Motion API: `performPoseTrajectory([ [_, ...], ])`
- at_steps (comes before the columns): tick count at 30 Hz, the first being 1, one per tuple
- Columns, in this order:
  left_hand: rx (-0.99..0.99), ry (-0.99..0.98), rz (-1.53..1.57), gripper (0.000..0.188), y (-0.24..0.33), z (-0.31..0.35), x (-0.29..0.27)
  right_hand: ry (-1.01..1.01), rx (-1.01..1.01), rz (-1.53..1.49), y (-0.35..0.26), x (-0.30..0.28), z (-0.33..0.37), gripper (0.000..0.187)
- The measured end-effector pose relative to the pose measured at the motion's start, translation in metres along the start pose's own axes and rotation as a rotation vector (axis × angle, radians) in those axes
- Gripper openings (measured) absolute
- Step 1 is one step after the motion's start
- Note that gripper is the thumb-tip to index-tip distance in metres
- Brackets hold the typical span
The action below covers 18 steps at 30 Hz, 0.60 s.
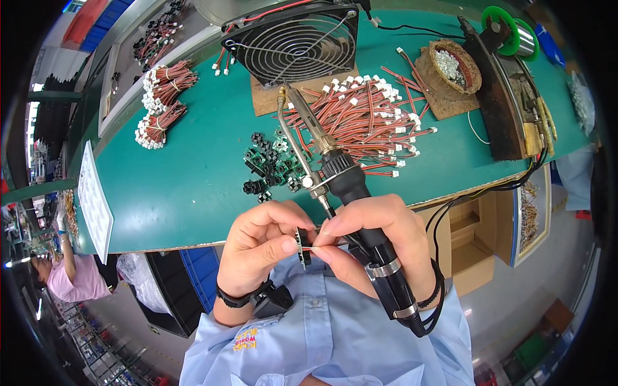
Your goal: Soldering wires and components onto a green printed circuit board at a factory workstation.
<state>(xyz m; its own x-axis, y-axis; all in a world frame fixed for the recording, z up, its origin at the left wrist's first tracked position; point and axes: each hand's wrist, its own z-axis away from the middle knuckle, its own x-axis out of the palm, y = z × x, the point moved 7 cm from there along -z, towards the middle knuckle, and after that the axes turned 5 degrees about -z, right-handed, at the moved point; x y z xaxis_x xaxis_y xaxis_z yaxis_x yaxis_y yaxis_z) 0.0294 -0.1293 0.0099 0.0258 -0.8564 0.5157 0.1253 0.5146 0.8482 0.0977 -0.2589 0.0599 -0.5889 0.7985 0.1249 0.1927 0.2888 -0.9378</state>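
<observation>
My left hand [252,249] pinches the board [300,244] steady. My right hand [393,225] pinches a wire [309,248] — soldering iron [344,172] cradled, likely for readiness.

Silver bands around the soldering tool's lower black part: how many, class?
2: upper band beside the right hand, lower band near the black cables; the hand may hide more.
</observation>
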Motion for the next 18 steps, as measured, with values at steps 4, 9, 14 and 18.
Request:
performPoseTrajectory([
  [4, -0.075, -0.035, 0.014, 0.018, 0.004, -0.001, 0.002, -0.088, -0.075, 0.153, -0.009, 0.0, -0.004, 0.038],
  [9, -0.058, -0.049, -0.014, 0.017, 0.011, -0.003, 0.004, -0.096, -0.034, 0.156, -0.004, -0.001, -0.001, 0.038],
  [14, 0.002, -0.002, -0.095, 0.015, 0.012, -0.002, 0.002, -0.05, -0.053, 0.322, -0.001, -0.003, 0.004, 0.037],
  [18, 0.075, 0.111, -0.158, 0.013, 0.007, 0.003, -0.016, 0.004, -0.149, 0.603, -0.002, -0.022, 0.016, 0.041],
])
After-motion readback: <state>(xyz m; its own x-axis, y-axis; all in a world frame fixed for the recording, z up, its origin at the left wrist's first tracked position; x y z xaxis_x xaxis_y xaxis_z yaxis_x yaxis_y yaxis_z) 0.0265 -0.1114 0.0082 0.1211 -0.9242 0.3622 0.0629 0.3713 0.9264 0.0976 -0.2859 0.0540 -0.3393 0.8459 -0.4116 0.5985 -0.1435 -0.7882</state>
